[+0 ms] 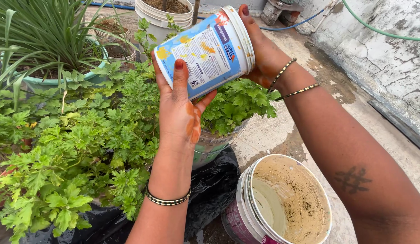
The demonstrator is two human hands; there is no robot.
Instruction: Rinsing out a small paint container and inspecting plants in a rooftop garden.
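We hold the blue-and-white tub point(204, 49) tipped on its side over the leafy potted plant point(106, 131), left hand point(180, 108) wrapped under its base, right hand point(264, 54) cupping its rim. Nothing visibly pours yet; the empty bucket point(287, 203) stands on the concrete floor point(273, 131) below.

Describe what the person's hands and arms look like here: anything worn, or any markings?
Both arms are bare, no sleeves. The left hand has dark red nail polish, orange stains and a black-and-gold bangle at the wrist. The right hand wears two thin bangles, and the forearm carries a dark tattoo.
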